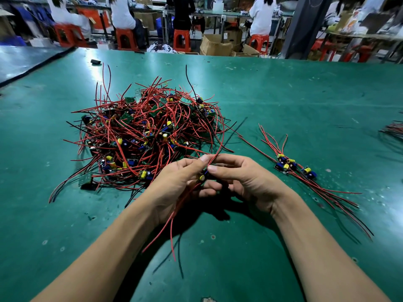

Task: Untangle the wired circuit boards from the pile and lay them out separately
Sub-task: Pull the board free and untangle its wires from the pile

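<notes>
A tangled pile (144, 131) of small green circuit boards with red and black wires lies on the green table (294, 101), left of centre. Just in front of it, my left hand (174, 184) and my right hand (246, 177) together hold one wired circuit board (202, 176) with a yellow capacitor. Both thumbs pinch it and its red wires. Some of its wires run up toward the pile, and others hang down between my forearms. To the right, a few separated boards (292, 165) lie side by side, their wires spread out straight.
Another bundle of red and black wires (392, 129) shows at the table's right edge. A small black object (95, 61) lies near the far left. Beyond the table, people sit on red stools (182, 41) at benches, with cardboard boxes (214, 45) nearby.
</notes>
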`<state>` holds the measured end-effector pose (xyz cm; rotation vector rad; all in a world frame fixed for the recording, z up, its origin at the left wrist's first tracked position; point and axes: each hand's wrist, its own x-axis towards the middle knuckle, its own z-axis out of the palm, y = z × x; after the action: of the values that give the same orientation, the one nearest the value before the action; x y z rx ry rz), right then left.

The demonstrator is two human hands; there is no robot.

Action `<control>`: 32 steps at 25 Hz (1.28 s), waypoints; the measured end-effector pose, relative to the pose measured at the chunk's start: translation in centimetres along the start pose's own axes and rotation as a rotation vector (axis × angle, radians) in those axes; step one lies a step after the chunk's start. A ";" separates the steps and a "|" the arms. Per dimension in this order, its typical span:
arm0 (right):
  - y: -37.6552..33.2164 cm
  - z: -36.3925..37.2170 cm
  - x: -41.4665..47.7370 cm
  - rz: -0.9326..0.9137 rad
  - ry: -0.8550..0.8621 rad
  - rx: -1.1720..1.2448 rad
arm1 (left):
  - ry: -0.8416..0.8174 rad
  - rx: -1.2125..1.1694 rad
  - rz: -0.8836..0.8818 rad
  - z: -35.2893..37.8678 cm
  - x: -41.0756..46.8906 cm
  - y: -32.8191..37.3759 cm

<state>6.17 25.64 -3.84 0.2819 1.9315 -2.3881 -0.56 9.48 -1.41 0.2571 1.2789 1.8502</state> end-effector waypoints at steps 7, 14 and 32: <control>-1.1 0.4 -0.2 -0.076 0.164 0.171 | -0.032 -0.186 -0.079 -0.7 0.1 0.7; -2.1 -0.2 0.0 -0.129 0.202 0.524 | -0.066 -0.215 -0.039 -1.0 0.1 0.5; -2.3 1.5 -0.1 -0.040 0.069 0.753 | 0.026 -0.030 0.265 0.7 0.0 -0.5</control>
<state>5.79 24.70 -1.26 0.3530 0.9696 -3.0583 0.05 10.02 -1.50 0.4033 1.2830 2.0999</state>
